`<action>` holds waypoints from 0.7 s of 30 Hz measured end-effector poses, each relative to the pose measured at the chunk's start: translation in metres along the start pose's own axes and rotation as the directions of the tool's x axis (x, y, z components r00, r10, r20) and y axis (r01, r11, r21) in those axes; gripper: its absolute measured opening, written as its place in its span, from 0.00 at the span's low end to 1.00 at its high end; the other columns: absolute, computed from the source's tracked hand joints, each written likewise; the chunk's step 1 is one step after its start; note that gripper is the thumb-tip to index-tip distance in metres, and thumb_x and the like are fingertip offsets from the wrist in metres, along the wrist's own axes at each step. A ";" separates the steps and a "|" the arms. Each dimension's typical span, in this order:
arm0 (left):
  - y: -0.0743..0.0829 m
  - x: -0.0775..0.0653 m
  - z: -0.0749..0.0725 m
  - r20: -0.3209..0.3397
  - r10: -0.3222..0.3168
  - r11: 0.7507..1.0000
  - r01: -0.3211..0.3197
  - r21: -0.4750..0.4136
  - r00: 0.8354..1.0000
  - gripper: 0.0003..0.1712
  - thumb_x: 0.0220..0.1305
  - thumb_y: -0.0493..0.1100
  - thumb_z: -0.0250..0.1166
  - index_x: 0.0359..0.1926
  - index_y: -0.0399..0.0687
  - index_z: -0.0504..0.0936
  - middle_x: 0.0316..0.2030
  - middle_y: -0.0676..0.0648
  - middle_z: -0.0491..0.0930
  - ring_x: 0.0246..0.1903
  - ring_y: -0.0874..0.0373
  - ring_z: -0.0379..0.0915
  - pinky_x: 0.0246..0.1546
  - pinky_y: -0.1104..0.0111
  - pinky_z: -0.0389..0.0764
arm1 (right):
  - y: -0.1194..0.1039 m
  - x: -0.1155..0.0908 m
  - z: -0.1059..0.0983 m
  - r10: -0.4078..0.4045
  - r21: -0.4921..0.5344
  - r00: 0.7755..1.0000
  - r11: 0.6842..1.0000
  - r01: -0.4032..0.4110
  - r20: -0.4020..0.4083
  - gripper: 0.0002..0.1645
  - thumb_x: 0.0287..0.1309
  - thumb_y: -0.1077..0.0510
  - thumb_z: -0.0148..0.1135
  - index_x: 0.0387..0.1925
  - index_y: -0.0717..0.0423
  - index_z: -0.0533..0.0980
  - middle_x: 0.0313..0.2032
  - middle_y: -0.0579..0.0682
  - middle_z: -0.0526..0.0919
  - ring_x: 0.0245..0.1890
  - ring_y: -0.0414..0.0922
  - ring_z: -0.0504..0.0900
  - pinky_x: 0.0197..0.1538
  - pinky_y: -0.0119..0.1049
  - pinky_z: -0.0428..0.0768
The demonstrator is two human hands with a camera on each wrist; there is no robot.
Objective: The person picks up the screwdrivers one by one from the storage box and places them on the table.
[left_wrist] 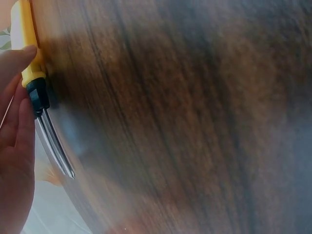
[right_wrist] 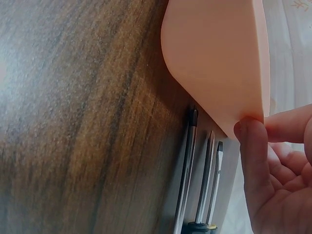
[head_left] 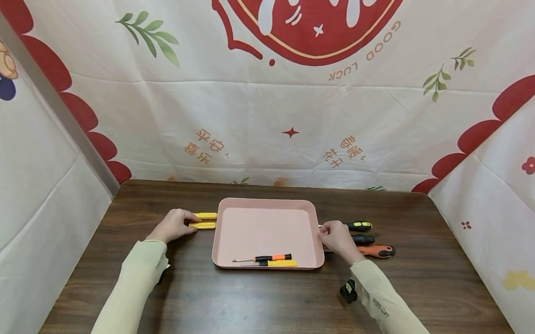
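A shallow pink tray [head_left: 266,232] lies mid-table. Thumb and fingers of my right hand [head_left: 340,241] pinch its right rim; the right wrist view shows the pinch on the tray wall [right_wrist: 214,53]. Inside, along the near side, lie a small black-and-orange screwdriver [head_left: 273,258] and a small black-and-yellow one [head_left: 282,263]. To the tray's left, my left hand [head_left: 173,226] holds the nearer of two yellow-handled screwdrivers [head_left: 206,226] by its handle. The farther yellow handle [head_left: 205,216] lies alongside. In the left wrist view the thumb presses on a yellow handle [left_wrist: 28,34].
Right of the tray lie three larger screwdrivers: a black-and-yellow one [head_left: 361,226], a black one [head_left: 364,239] and an orange one [head_left: 381,251]. Their shafts [right_wrist: 184,180] point towards the tray. A printed cloth [head_left: 256,112] hangs behind the wooden table [head_left: 238,313].
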State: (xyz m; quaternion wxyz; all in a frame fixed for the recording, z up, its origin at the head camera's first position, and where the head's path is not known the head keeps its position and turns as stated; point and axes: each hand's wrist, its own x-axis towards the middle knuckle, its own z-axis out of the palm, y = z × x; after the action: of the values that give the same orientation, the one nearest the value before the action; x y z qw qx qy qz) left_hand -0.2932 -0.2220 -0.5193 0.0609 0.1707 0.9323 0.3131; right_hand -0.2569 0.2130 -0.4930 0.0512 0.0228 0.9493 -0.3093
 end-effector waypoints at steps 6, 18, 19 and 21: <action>0.000 0.000 0.000 -0.018 0.006 1.000 -0.006 -0.004 1.000 0.12 0.47 0.36 0.69 0.37 0.42 0.84 0.35 0.45 0.82 0.36 0.53 0.76 0.39 0.60 0.75 | 0.000 0.000 -0.001 -0.002 -0.002 1.000 1.000 0.002 -0.003 0.05 0.48 0.65 0.57 0.23 0.63 0.77 0.16 0.48 0.74 0.16 0.40 0.70 0.22 0.31 0.69; 0.016 0.000 -0.015 -0.071 -0.018 0.999 0.016 -0.029 0.997 0.14 0.52 0.39 0.66 0.42 0.39 0.82 0.37 0.43 0.81 0.34 0.54 0.74 0.37 0.60 0.75 | 0.000 -0.001 -0.002 -0.004 -0.008 1.000 1.000 0.004 -0.005 0.04 0.48 0.65 0.58 0.23 0.63 0.77 0.16 0.48 0.74 0.16 0.40 0.71 0.22 0.31 0.69; 0.018 0.001 -0.016 -0.080 -0.016 1.000 0.014 -0.027 0.997 0.14 0.53 0.39 0.65 0.42 0.39 0.82 0.37 0.42 0.81 0.35 0.54 0.74 0.38 0.60 0.75 | 0.000 -0.001 -0.001 0.001 -0.006 1.000 1.000 -0.001 -0.003 0.04 0.48 0.65 0.58 0.23 0.63 0.77 0.17 0.48 0.74 0.16 0.40 0.71 0.22 0.31 0.69; 0.025 0.001 -0.019 -0.108 -0.007 1.000 0.004 -0.023 0.994 0.14 0.53 0.40 0.65 0.42 0.39 0.82 0.38 0.42 0.81 0.36 0.53 0.75 0.39 0.59 0.75 | -0.001 0.000 -0.001 0.003 -0.005 1.000 1.000 -0.003 0.000 0.04 0.48 0.65 0.58 0.23 0.63 0.77 0.17 0.49 0.75 0.17 0.40 0.71 0.22 0.31 0.70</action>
State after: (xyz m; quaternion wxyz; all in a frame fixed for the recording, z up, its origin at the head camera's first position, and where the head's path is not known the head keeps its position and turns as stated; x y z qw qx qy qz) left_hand -0.2917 -0.2133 -0.4894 0.0131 0.1502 0.9310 0.3324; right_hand -0.2567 0.2131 -0.4917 0.0517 0.0239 0.9501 -0.3067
